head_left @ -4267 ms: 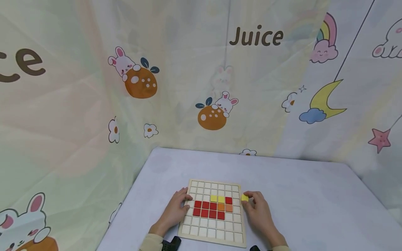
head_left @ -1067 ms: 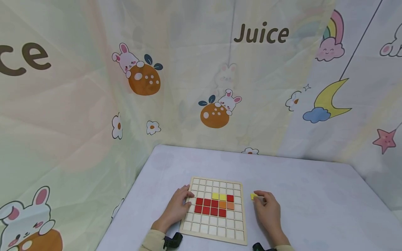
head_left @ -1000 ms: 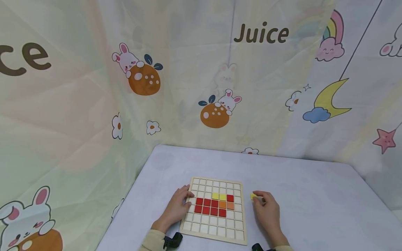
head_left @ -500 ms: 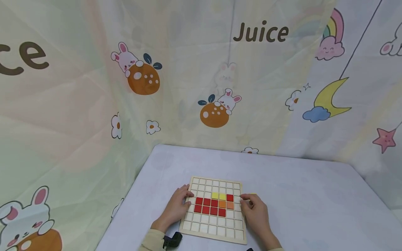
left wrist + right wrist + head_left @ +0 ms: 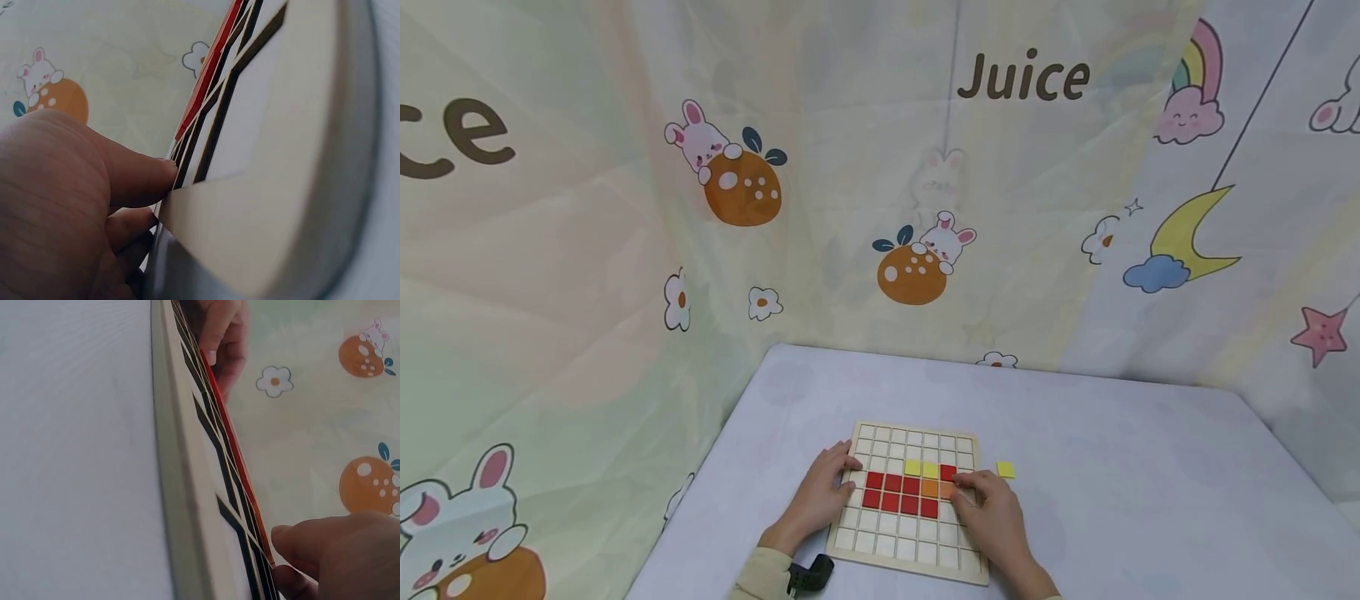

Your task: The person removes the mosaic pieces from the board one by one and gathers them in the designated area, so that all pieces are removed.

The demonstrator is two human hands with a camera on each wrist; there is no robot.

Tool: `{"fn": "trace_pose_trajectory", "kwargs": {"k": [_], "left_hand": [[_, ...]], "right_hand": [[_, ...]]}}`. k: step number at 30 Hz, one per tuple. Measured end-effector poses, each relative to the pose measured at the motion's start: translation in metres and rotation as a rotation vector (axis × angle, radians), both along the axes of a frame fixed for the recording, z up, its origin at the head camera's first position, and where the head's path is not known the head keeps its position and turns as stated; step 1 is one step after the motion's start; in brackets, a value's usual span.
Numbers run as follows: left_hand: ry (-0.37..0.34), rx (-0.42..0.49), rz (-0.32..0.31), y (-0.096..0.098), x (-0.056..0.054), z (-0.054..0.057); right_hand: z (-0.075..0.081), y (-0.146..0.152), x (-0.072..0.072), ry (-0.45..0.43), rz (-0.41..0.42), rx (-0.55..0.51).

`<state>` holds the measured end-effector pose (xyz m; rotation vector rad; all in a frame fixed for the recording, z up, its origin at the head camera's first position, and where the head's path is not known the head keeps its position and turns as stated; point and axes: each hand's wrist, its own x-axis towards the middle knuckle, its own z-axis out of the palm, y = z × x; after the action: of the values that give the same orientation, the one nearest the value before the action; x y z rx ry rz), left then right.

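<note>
While the left hand (image 5: 816, 492) lies along the near-left edge of the wooden grid board (image 5: 885, 546), thumb and fingers spread apart and touching the frame, seemingly to steady it, here's the right hand (image 5: 996, 517) over the opposite side! Thumb and index finger make a narrow gap at the outer orange tile (image 5: 946, 490); whether they pinch it, I can't tell. That tile sits in its cell beside the inner orange tile (image 5: 929, 488), closing a row led by red tiles (image 5: 891, 482). Just above, two yellow tiles (image 5: 921, 469) run into one more red. And look right: a loose yellow tile (image 5: 1005, 470) lies on the surface (image 5: 1112, 450), off the board, perhaps kept there within easy reach.
</note>
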<state>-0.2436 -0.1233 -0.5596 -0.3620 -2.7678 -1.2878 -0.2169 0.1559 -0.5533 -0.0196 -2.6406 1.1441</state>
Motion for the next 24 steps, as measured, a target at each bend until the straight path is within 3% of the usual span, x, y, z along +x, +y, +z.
{"fn": "trace_pose_trajectory", "kwargs": {"k": [7, 24], "left_hand": [[0.009, 0.004, -0.003, 0.0000, 0.0006, 0.0004], [0.021, -0.010, 0.005, 0.0008, 0.0002, 0.0007]], "right_hand": [[0.0001, -0.0034, 0.0031, 0.021, 0.044, 0.083], [-0.0002, -0.0069, 0.0018, -0.005, 0.031, 0.106]]}}
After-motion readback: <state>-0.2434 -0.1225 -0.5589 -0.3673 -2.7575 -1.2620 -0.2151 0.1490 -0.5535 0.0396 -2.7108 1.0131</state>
